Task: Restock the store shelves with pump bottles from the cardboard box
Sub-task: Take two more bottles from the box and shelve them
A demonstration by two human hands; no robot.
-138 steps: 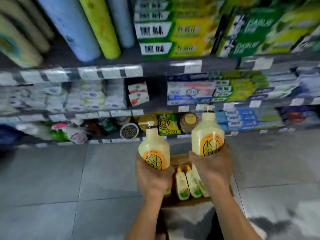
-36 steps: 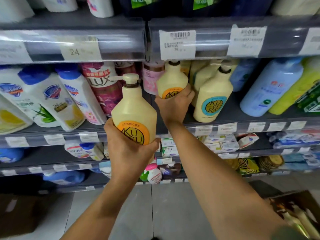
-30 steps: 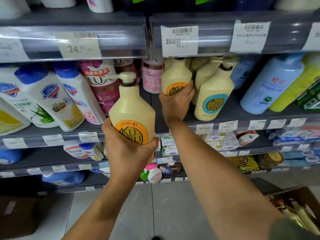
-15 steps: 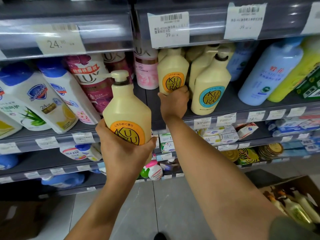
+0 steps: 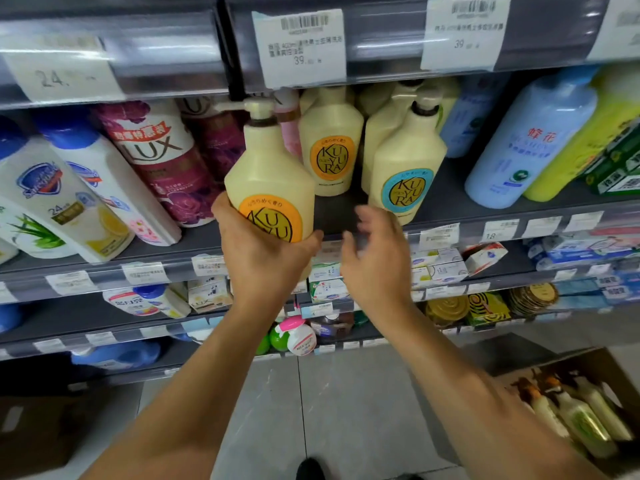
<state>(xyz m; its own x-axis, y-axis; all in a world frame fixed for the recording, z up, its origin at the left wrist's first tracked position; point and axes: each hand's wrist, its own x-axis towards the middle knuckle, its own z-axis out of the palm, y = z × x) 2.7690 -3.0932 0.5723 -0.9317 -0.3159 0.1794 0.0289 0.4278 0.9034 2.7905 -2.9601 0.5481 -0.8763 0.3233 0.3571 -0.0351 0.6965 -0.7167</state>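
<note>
Right hand (image 5: 375,261) now empty, fingers spread and blurred, off the orange-label bottle (image 5: 330,143) gripped half a sec ago; hangs just below the front lip of the shelf (image 5: 450,211). That bottle now stands alone, upright, set back from the shelf's front edge, label facing out, just left of a blue-label bottle (image 5: 407,168) of same brand. Means one unit stocked. Left hand (image 5: 258,251) wrapped round base of second pump bottle (image 5: 268,178), thumb on left side, fingers curling under right, same grip as a sec ago but higher and nearer the shelf.

Likely next: slot held bottle into dark gap at front edge, before the placed one, btwn pink Lux bottles (image 5: 162,161) and blue-label unit. Gap looks narrow; pump spout points left toward Lux stock, risk of a knock. Price-tag rail (image 5: 299,46) of shelf above sits close over pump head, so clearance tight.

Held bottle: cream opaque plastic, wide shoulders tapering to narrow neck, dark collar, cream pump head w/ long spout. Round orange label w/ dark lettering, lower part hidden by hand. Looks rigid, full-ish by judgement only.

Cardboard box (image 5: 588,368) on floor, bottom-right corner of view, more bottles inside; plenty left to stock.
</note>
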